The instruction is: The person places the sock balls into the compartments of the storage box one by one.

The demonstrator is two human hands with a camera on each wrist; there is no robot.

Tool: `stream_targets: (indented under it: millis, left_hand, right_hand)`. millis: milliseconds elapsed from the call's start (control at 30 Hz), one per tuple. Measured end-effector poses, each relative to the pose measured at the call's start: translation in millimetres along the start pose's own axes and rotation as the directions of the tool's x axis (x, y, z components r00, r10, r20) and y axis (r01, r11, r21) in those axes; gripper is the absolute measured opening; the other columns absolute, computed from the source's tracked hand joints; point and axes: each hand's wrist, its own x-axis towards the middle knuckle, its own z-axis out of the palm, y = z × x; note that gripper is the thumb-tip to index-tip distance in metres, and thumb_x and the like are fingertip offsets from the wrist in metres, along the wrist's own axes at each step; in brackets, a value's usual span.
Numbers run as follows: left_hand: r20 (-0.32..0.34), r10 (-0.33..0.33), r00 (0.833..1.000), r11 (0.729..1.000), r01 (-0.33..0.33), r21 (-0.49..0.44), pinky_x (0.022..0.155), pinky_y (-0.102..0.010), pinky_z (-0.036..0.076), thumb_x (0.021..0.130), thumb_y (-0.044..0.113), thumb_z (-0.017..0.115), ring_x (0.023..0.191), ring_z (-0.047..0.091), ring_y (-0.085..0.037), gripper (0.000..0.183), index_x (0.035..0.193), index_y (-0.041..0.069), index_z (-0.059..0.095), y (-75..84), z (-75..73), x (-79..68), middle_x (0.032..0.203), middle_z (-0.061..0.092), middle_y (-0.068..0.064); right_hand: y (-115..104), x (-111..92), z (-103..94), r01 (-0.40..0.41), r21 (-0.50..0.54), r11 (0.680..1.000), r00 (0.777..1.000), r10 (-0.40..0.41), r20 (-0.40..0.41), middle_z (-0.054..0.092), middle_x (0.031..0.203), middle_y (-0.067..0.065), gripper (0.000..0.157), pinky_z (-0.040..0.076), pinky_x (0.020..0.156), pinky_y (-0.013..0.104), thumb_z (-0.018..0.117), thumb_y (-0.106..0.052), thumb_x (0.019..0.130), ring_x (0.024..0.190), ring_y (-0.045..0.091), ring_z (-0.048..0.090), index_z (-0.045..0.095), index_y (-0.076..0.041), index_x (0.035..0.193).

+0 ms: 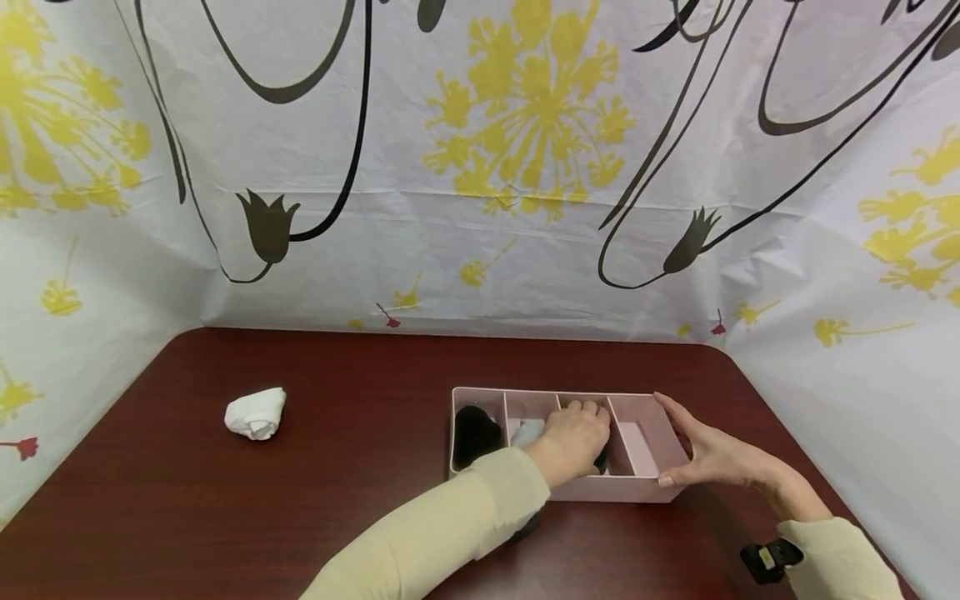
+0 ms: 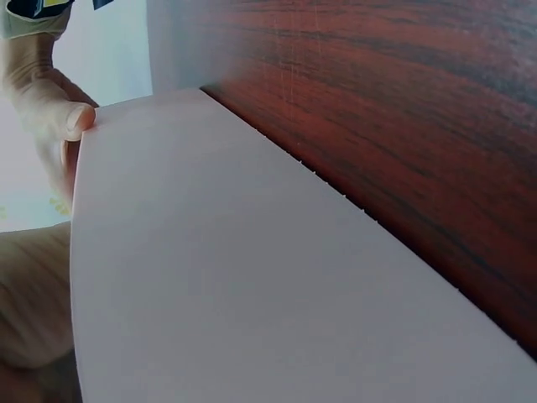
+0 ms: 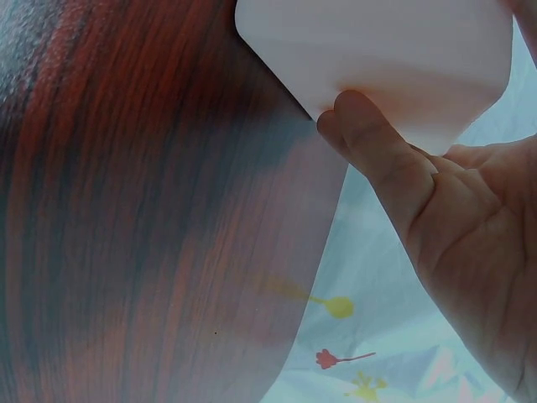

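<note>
A pale pink divided box [image 1: 600,490] stands on the table. My left hand [image 1: 573,437] reaches into its third compartment from the left, fingers curled down over a dark cloth bundle [image 1: 602,460] that shows at the hand's edge. The fingertips are mostly hidden. My right hand [image 1: 720,454] grips the box's right end, thumb on the near corner and fingers at the far corner; in the right wrist view its thumb [image 3: 369,134] presses the end wall. A black bundle [image 1: 476,435] lies in the leftmost compartment, a light grey one [image 1: 527,433] in the second.
A white rolled cloth [image 1: 256,413] lies on the dark red wooden table [image 1: 360,392] at the left. Something dark [image 1: 527,527] shows partly from behind the left forearm. A patterned white sheet [image 1: 420,250] hangs around the table's back and sides.
</note>
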Motion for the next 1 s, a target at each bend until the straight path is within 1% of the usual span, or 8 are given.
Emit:
stream_targets:
  millis: [167,300,367,467,633,700,867,1000]
  left_hand:
    - [-0.018,0.029,0.999,0.994,-0.031,-0.105,0.084,-0.022,0.049,0.074,0.050,0.074,0.114,0.051,-0.012,0.079,0.137,0.012,0.043,-7.6,-1.9,-7.3,0.127,0.050,0.002]
    - [-0.075,0.061,0.995,0.971,-0.077,-0.229,0.091,-0.024,0.047,0.077,0.049,0.071,0.123,0.048,-0.014,0.081,0.141,0.013,0.038,-18.4,-8.1,-18.0,0.138,0.045,0.000]
    - [-0.102,0.072,0.992,0.951,-0.099,-0.294,0.094,-0.025,0.046,0.078,0.048,0.071,0.124,0.048,-0.014,0.081,0.143,0.014,0.036,-25.3,-12.7,-24.9,0.138,0.046,0.000]
    - [-0.140,0.084,0.987,0.905,-0.134,-0.404,0.097,-0.027,0.044,0.077,0.045,0.074,0.123,0.049,-0.015,0.082,0.143,0.015,0.035,-37.4,-19.2,-36.9,0.135,0.048,-0.001]
    - [-0.165,0.062,0.984,0.829,-0.143,-0.541,0.089,-0.029,0.048,0.074,0.044,0.077,0.121,0.048,-0.016,0.088,0.145,0.019,0.031,-61.0,-27.1,-58.4,0.137,0.045,-0.002]
    - [-0.170,0.045,0.984,0.808,-0.136,-0.573,0.087,-0.031,0.049,0.072,0.045,0.078,0.121,0.048,-0.017,0.090,0.145,0.021,0.031,-71.6,-28.2,-66.8,0.138,0.045,-0.001]
    - [-0.167,0.006,0.986,0.765,-0.112,-0.634,0.097,-0.039,0.044,0.070,0.043,0.080,0.126,0.044,-0.018,0.093,0.146,0.021,0.030,-99.6,-29.6,-88.2,0.140,0.043,-0.001]
    - [-0.174,-0.034,0.984,0.750,-0.090,-0.656,0.101,-0.042,0.040,0.069,0.043,0.081,0.129,0.041,-0.018,0.095,0.146,0.021,0.031,-122.2,-27.1,-105.4,0.141,0.042,-0.001]
  right_hand:
    - [0,1,0.9,-0.001,-0.012,1.000,1.000,0.001,0.000,0.019,0.142,0.036,0.109,0.046,0.079,0.019,0.077,-0.011,0.075,0.107,-0.009,0.038,-0.002,0.004,0.147]
    - [0,0,0.3,0.002,0.004,1.000,1.000,-0.002,0.007,0.014,0.144,0.036,0.109,0.045,0.080,0.018,0.077,-0.011,0.076,0.110,-0.015,0.034,-0.004,0.002,0.148]
    - [0,-1,0.0,0.003,0.007,1.000,1.000,-0.003,0.009,0.011,0.145,0.036,0.109,0.044,0.080,0.017,0.076,-0.011,0.077,0.111,-0.020,0.029,-0.005,0.001,0.148]
    - [0,-1,-0.4,0.002,0.019,1.000,1.000,-0.002,0.011,0.010,0.145,0.036,0.109,0.044,0.081,0.016,0.076,-0.010,0.077,0.110,-0.020,0.029,-0.005,0.001,0.148]
    - [2,-1,-0.2,0.007,0.006,1.000,1.000,-0.008,0.002,0.010,0.145,0.035,0.109,0.042,0.082,0.015,0.077,-0.009,0.076,0.109,-0.020,0.029,-0.004,0.003,0.148]
    - [2,-1,0.1,0.012,-0.006,1.000,1.000,-0.012,-0.001,0.010,0.145,0.035,0.108,0.041,0.083,0.014,0.077,-0.009,0.075,0.110,-0.021,0.027,-0.003,0.004,0.148]
    - [2,-1,-0.2,0.014,-0.006,1.000,1.000,-0.014,0.000,0.011,0.145,0.036,0.108,0.041,0.083,0.014,0.077,-0.009,0.075,0.111,-0.020,0.027,-0.002,0.003,0.148]
    - [1,-1,0.5,0.008,-0.011,1.000,1.000,-0.008,-0.002,0.014,0.144,0.035,0.108,0.042,0.082,0.014,0.077,-0.009,0.075,0.109,-0.019,0.029,-0.002,0.002,0.148]
